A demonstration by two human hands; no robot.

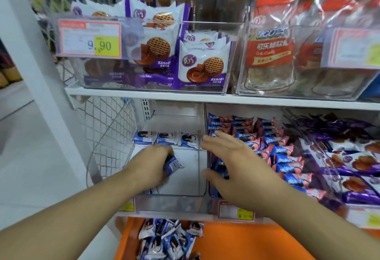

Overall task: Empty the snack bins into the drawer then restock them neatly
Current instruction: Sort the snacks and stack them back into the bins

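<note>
Three blue snack packets [165, 137] stand in a row at the back of the clear bin [202, 177] on the lower shelf, at 12 o'clock from the left hand [153, 164], which reaches into the bin with its fingers curled round another blue packet [172, 164]. At 3 o'clock from it, the right hand [232, 165] rests on the bin's right wall with fingers straight and spread, holding nothing. At 6 o'clock, a heap of loose packets [170, 239] lies in the orange drawer [236, 243].
</note>
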